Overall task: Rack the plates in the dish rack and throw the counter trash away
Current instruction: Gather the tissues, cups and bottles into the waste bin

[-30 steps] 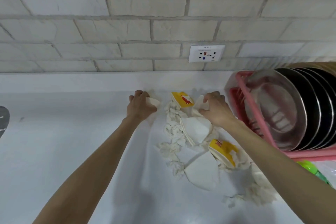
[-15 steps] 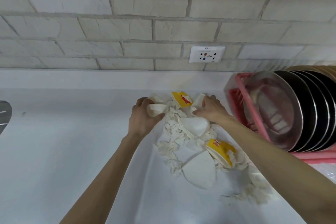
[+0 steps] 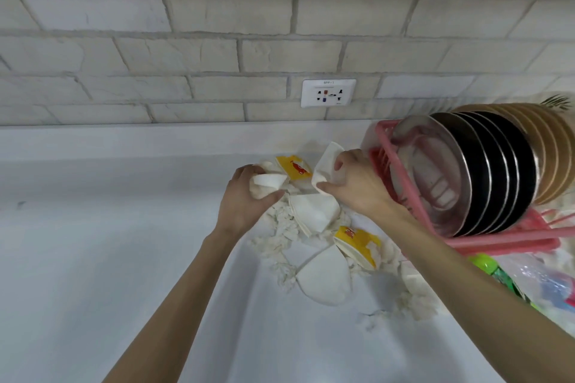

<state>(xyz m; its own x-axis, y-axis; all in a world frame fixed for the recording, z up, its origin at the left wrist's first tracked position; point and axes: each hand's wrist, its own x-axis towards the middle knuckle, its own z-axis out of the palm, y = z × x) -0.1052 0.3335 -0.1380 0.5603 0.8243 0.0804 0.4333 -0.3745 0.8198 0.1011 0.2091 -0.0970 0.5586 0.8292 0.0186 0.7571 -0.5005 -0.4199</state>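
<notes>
Left hand (image 3: pixel 245 199) has fingers and thumb curled round a crumpled white paper cup (image 3: pixel 267 185), well left of the pink dish rack (image 3: pixel 497 241). Right hand (image 3: pixel 357 186), just beside the rack's left end, pinches a folded white paper piece (image 3: pixel 325 169) between thumb and fingers.

Between the two hands, left of the rack, lies a yellow cup scrap (image 3: pixel 294 166) bearing a red printed figure; no wording on it can be read. A second yellow cup (image 3: pixel 357 241) with the same red print, equally illegible, lies crushed near the rack's front left corner.

Two flattened white cups (image 3: pixel 314 216) and shredded tissue (image 3: pixel 277 236) are spread left of and in front of the rack.

Plates stand on edge in the rack: a steel plate (image 3: pixel 435 183) at its left end, black plates (image 3: pixel 497 171) next, tan plates (image 3: pixel 553 152) at the right end.

A wall socket (image 3: pixel 328 93) sits above and left of the rack. Its small label appears to read "9PP-1"; the first character is uncertain.

A green bottle (image 3: pixel 485 264) and a clear plastic bag (image 3: pixel 541 280) lie in front of the rack, partly hidden by the right forearm.

Surface: a smooth white counter (image 3: pixel 93 258) with a low upstand at the back. Behind the rack rises a whitish brick wall (image 3: pixel 155 56) with grey joints.
</notes>
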